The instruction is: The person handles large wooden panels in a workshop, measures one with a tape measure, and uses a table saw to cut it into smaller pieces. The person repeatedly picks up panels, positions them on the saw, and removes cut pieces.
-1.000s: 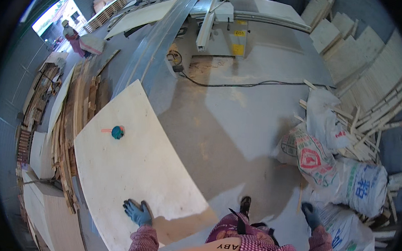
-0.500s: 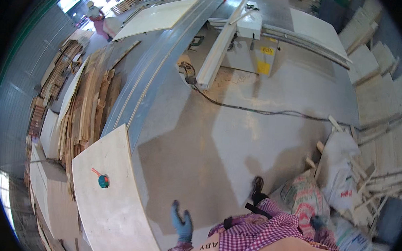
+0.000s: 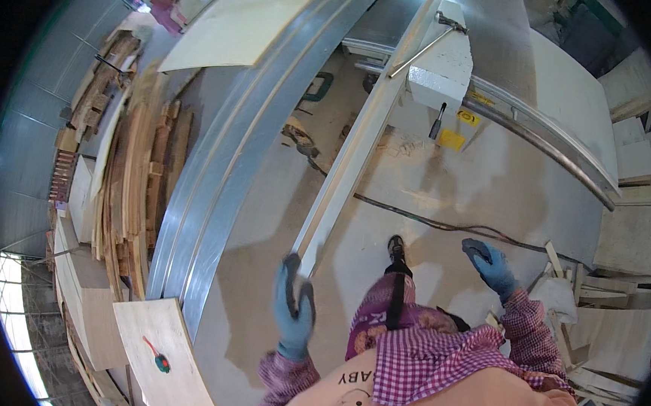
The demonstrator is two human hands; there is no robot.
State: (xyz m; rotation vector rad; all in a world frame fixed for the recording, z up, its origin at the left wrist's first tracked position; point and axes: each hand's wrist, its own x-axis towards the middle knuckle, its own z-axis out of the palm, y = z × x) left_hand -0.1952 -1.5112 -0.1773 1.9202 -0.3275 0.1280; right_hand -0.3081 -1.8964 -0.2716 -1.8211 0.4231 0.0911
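Observation:
My left hand (image 3: 293, 314), in a blue-grey glove with dark fingertips, is at the near end of a long white beam (image 3: 360, 145). Its thumb stands apart from the fingers; whether it touches the beam I cannot tell. My right hand (image 3: 493, 267), gloved the same way, hangs in the air at the right, fingers stretched and holding nothing. The beam runs away from me beside a white machine housing (image 3: 440, 56), where a hammer (image 3: 450, 24) lies with its handle reaching toward the beam. A green tape measure (image 3: 161, 361) with an orange strap rests on a pale board (image 3: 143, 326).
A long metal sliding table (image 3: 242, 148) runs along the left, bearing a pale sheet (image 3: 247, 24). Stacked timber (image 3: 134, 182) lies beyond it. A dark cable (image 3: 444, 226) crosses the floor. At the right are a metal rail (image 3: 544, 147), wood offcuts and leaning boards (image 3: 629, 232).
I have moved forward, toward the machine. My left hand has come up to the beam's near end. My right hand has risen from low at my side into the open.

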